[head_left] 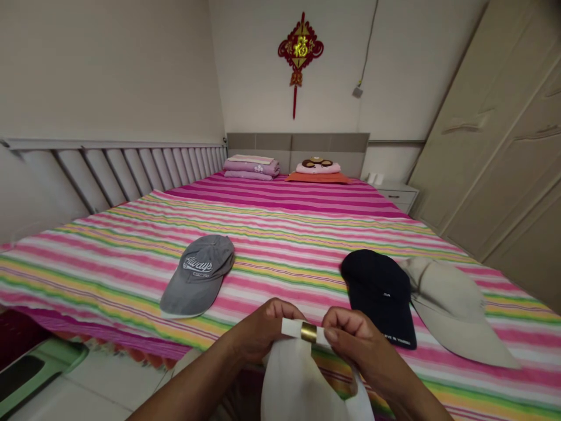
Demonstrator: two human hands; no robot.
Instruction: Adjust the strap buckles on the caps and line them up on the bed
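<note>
Both my hands hold a white cap [298, 380] low in the middle of the view, at the foot of the bed. My left hand [263, 330] pinches the cap's white strap on the left of a gold buckle [308, 332]. My right hand [350, 339] pinches the strap on the right of the buckle. On the striped bedspread [280, 234] lie a grey cap [199, 273] with white lettering at the left, a dark navy cap [381, 295] at the right, and a beige cap [451, 310] overlapping beside it.
Folded pink bedding [252, 166] and a pink pillow on an orange cushion [318, 171] lie at the headboard. A white nightstand [397, 193] and tall wardrobe doors [504, 152] stand at the right. A green and white object [35, 374] sits on the floor, lower left.
</note>
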